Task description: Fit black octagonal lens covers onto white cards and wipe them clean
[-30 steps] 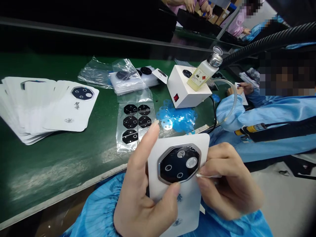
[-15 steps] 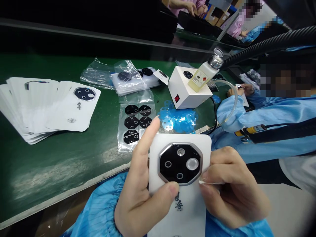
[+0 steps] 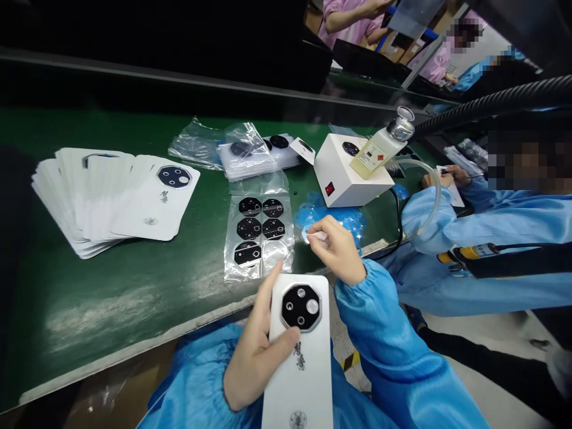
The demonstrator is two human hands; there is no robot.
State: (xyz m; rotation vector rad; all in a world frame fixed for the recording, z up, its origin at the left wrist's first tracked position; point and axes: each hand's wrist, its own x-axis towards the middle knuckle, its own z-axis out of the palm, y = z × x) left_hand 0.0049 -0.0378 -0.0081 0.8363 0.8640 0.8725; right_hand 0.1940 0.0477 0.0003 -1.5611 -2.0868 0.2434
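My left hand point(image 3: 263, 351) grips a white phone back cover point(image 3: 308, 369) in front of the bench, thumb on its face just below the black octagonal camera lens plate point(image 3: 301, 307). Dark lettering and a round mark show further down the cover. Out over the bench edge, my right hand point(image 3: 333, 247) is closed in a pinch on a small white object point(image 3: 320, 236), too little of which shows to tell its kind. Blue film discs point(image 3: 342, 223) lie just beyond those fingers. A clear sheet of black lens plates point(image 3: 249, 229) lies to the left of the right hand.
A fanned stack of white back covers point(image 3: 147, 208) lies at the left on the green bench point(image 3: 134, 298). A white box with a red switch point(image 3: 344, 173) carries a pump bottle point(image 3: 379, 146). Behind the sheet are bagged lens plates point(image 3: 263, 161). A co-worker's blue sleeve point(image 3: 491, 208) is at right.
My right hand has left the cover's edge and moved up and forward to the blue film discs. The cover, still in my left hand, is now lower and farther from the camera.
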